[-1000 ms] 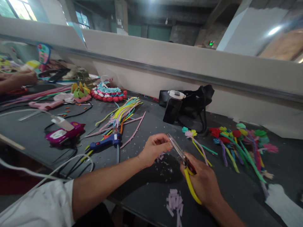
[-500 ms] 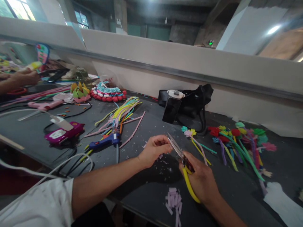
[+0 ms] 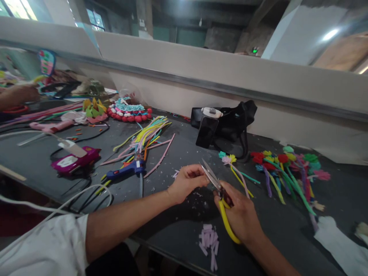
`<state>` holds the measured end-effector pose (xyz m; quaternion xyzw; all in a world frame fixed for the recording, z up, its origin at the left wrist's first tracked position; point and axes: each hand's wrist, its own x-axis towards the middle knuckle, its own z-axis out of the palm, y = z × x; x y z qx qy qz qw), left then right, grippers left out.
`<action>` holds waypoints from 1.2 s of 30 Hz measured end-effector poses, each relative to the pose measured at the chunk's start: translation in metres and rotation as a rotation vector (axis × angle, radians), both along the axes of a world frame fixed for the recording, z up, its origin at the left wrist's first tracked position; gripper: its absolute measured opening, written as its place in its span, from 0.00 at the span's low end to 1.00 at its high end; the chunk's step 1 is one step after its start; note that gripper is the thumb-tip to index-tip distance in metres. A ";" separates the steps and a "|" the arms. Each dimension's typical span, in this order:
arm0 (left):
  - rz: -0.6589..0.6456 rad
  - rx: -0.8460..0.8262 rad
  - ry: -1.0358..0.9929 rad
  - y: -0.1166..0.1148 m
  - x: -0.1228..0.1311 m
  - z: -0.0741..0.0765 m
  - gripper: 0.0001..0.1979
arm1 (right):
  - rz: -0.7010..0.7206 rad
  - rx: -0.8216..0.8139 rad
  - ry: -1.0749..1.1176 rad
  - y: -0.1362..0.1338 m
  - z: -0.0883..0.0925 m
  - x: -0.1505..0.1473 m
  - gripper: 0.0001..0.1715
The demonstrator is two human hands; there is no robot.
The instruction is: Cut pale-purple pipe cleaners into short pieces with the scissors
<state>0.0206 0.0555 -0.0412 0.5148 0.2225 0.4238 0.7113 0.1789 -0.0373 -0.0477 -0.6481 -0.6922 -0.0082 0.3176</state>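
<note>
My right hand [image 3: 240,212] is wrapped round yellow-handled scissors [image 3: 227,226], whose blades are slightly parted and point up and left. Close to the blades, my left hand [image 3: 188,182] pinches something too small to make out between thumb and fingers. Below the hands, a small pile of purple strips [image 3: 209,241] lies near the table's front edge. Tiny scraps are scattered under and around both hands. Pink, yellow and teal fuzzy flowers [image 3: 229,158] on long stems lie just beyond the scissors.
A blue glue gun [image 3: 122,171] and fuzzy stems [image 3: 149,134] lie left of centre, near a purple device [image 3: 75,159] with cables. Behind are a black bag [image 3: 235,119] and phone [image 3: 206,131]. Colourful flowers [image 3: 287,165] lie right. Another person's hand [image 3: 20,96] is far left.
The view has shifted slightly, moving the table items a little left. Both hands keep nearly the same pose. The other person's hand has moved left.
</note>
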 end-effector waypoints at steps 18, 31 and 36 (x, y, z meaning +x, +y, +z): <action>-0.038 -0.005 -0.002 -0.004 0.002 -0.002 0.11 | -0.006 -0.029 0.085 0.000 -0.005 -0.003 0.21; -0.081 -0.013 -0.020 -0.008 0.002 -0.002 0.12 | 0.010 -0.074 0.102 0.001 -0.004 -0.003 0.18; -0.096 0.009 0.017 -0.010 0.002 -0.002 0.11 | 0.051 -0.054 0.173 -0.001 -0.002 -0.006 0.13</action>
